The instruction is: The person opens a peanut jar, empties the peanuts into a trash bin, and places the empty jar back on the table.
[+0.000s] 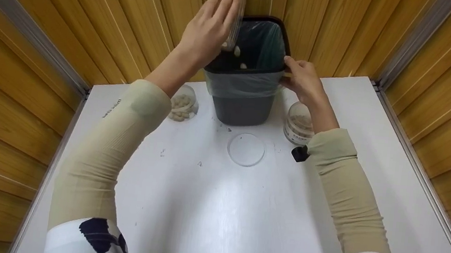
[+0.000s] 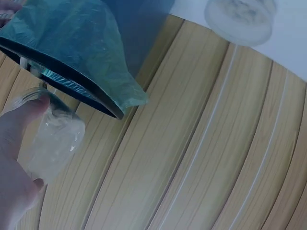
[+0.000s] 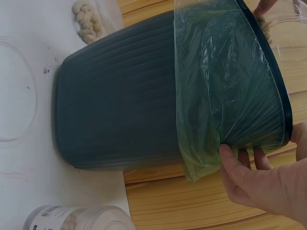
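My left hand point(image 1: 208, 32) grips a clear jar point(image 1: 235, 25) and holds it tipped over the mouth of a dark trash bin point(image 1: 240, 109). Pale pieces point(image 1: 237, 51) are in mid-air below the jar, inside the bin's opening. In the left wrist view, the thumb lies against the jar point(image 2: 55, 141) close to its mouth. On the bin's other side, my right hand point(image 1: 305, 82) pinches the rim, with the thumb on top. Its fingers point(image 3: 235, 165) press against the folded-over green bin liner point(image 3: 225, 81) in the right wrist view.
Left of the bin stands a clear jar point(image 1: 183, 104) holding beige, peanut-like pieces. A labelled clear jar point(image 1: 299, 126) stands on the right, partly behind the right forearm. A clear round lid point(image 1: 246, 149) lies in front of the bin. Wood-patterned walls point(image 1: 344, 34) enclose the white table point(image 1: 216, 217).
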Demonstrator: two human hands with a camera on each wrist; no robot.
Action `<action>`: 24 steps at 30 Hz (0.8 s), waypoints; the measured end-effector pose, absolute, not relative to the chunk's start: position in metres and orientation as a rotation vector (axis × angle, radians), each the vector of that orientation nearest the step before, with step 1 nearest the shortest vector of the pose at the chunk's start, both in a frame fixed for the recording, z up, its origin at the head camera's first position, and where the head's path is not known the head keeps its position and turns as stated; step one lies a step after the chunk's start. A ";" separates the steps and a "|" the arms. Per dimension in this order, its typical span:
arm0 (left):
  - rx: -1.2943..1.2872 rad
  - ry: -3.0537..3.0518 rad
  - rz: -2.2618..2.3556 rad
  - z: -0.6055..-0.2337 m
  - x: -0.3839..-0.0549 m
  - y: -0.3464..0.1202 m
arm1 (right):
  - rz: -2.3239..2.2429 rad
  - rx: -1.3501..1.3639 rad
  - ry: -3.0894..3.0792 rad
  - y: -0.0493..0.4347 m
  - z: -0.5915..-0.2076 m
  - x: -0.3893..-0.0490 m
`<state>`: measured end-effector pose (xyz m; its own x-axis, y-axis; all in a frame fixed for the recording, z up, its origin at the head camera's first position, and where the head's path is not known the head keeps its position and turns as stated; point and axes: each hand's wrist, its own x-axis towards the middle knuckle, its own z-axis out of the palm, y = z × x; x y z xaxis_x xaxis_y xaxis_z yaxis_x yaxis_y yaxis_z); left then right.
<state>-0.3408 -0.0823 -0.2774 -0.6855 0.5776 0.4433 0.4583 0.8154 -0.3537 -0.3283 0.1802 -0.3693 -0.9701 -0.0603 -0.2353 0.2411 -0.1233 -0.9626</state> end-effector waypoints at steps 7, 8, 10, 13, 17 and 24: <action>-0.739 -2.435 0.355 -0.280 -0.340 -0.085 | -2.207 0.177 1.924 0.180 -0.370 -0.330; -0.744 -2.422 0.377 -0.280 -0.340 -0.084 | -2.201 0.179 1.928 0.180 -0.370 -0.330; -0.747 -2.467 0.333 -0.280 -0.341 -0.082 | -2.197 0.187 1.928 0.182 -0.370 -0.329; -0.755 -2.442 0.343 -0.279 -0.343 -0.077 | -2.193 0.200 1.932 0.187 -0.369 -0.329; -0.763 -2.426 0.334 -0.278 -0.344 -0.070 | -2.208 0.182 1.931 0.192 -0.369 -0.329; -0.809 -2.347 0.348 -0.281 -0.348 -0.061 | -2.214 0.145 1.937 0.201 -0.369 -0.331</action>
<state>-0.3477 -0.0614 -0.2813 -0.6174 0.6279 0.4740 0.4635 0.7771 -0.4257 -0.3305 0.2008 -0.3691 -0.9760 -0.0824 -0.2014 0.2105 -0.1239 -0.9697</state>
